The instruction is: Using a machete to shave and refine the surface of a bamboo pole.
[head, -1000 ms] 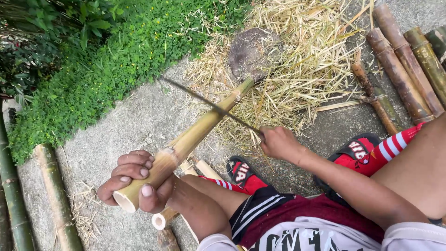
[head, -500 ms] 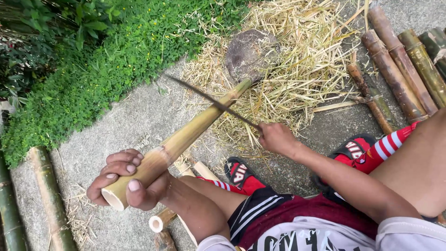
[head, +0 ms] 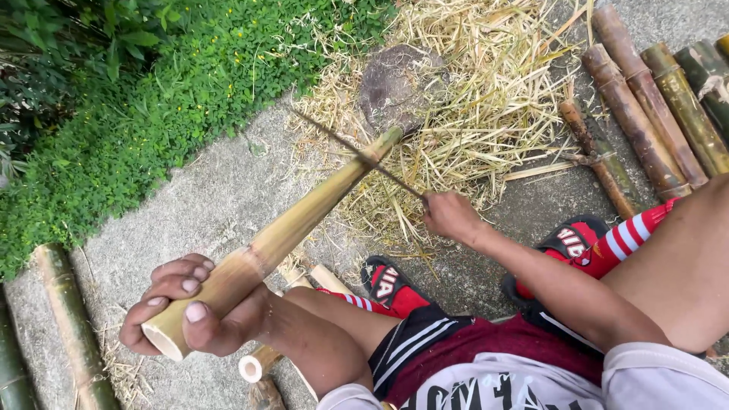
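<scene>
Fingers of left hand [head: 182, 307] around bamboo [head: 281, 235]

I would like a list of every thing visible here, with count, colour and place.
bamboo pole: 1, tan, slanting from lower left up to the stone
blade: 1, dark, thin, crossing the pole's far end
stone: 1, grey-brown, on the shavings
shavings: a heap, straw-yellow, top centre
bamboo stack: several, brown and green, top right
green bamboo: 1, lower left
plants: green, top left
slippers: 2, red and black, on the feet
left hand: grips the pole's near end
right hand: holds the blade
</scene>
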